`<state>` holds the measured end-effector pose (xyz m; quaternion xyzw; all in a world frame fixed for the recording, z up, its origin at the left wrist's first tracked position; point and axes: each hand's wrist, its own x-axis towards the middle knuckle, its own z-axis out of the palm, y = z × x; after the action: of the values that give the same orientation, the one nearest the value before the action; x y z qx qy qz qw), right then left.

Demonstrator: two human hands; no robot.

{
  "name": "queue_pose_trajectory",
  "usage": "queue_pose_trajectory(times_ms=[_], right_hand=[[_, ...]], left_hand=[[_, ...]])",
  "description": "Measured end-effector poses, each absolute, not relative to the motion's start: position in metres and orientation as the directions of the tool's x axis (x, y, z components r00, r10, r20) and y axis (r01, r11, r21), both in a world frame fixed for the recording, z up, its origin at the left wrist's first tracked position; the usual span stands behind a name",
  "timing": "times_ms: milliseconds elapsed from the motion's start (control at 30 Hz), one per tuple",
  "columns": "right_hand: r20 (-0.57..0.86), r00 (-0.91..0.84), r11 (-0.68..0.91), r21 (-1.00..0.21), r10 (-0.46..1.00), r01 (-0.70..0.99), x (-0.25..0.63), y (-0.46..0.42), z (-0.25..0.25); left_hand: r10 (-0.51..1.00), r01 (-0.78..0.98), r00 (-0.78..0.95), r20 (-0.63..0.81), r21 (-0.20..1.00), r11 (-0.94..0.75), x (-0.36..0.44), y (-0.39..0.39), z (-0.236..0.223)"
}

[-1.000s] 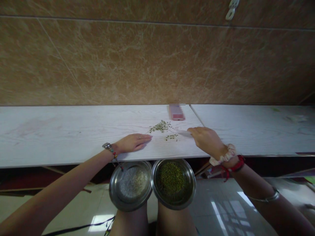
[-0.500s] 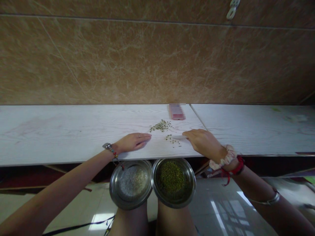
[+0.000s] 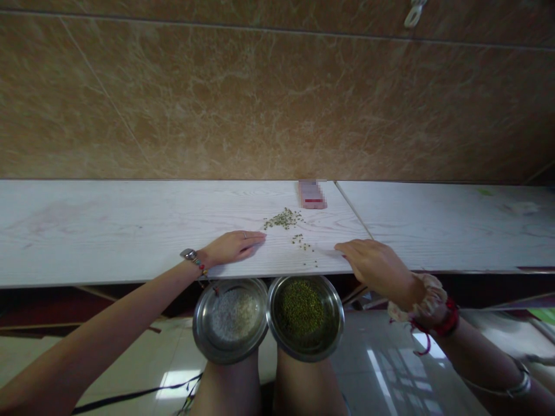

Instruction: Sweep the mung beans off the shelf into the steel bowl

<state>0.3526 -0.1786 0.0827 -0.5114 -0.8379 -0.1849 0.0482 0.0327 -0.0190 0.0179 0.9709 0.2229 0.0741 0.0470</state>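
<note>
My left hand (image 3: 234, 245) lies flat on the white tabletop, fingers stretched out, its tips just left of a small heap of green mung beans (image 3: 284, 218). My right hand (image 3: 373, 263) is closed, pinching a thin whitish strip (image 3: 326, 251) whose kind I cannot make out against the white wood. A few loose beans (image 3: 298, 239) are scattered between the heap and the strip. Two steel bowls rest on my thighs below the table edge: the left bowl (image 3: 202, 341) holds white grains like rice, the right bowl (image 3: 335, 341) holds green mung beans.
A pinkish phone-like object (image 3: 312, 195), partly blurred, lies by the wall behind the beans. A seam (image 3: 353, 209) crosses the tabletop (image 3: 108, 231) to its right. The brown tiled wall (image 3: 217, 104) closes off the back.
My right hand has moved right and toward me, with the strip in its fingers. A few beans near the front edge have shifted slightly. My left hand stays in place.
</note>
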Motion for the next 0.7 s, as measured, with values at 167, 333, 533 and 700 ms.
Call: queue_pose_trajectory(times_ms=[167,333,533,700], right_hand=[[0.313,-0.518,0.464,0.233,0.796,0.855,0.3493,-0.183,0.0807],[0.351,-0.51,0.446,0.25,0.785,0.859,0.3502,-0.1812,0.0802],[0.304,-0.539,0.481,0.248,0.786,0.841,0.3494,-0.184,0.0801],[0.299,-0.5,0.437,0.253,0.813,0.863,0.3458,-0.1876,0.0825]], left_hand=[[0.425,0.414,0.894,0.142,0.104,-0.904,0.0322,-0.019,0.0166],[0.389,0.382,0.907,0.161,0.075,-0.921,0.0315,-0.0164,0.0134],[0.377,0.369,0.907,0.188,0.079,-0.926,0.0301,-0.0148,0.0112],[0.377,0.368,0.906,0.195,0.079,-0.926,0.0302,-0.0153,0.0112]])
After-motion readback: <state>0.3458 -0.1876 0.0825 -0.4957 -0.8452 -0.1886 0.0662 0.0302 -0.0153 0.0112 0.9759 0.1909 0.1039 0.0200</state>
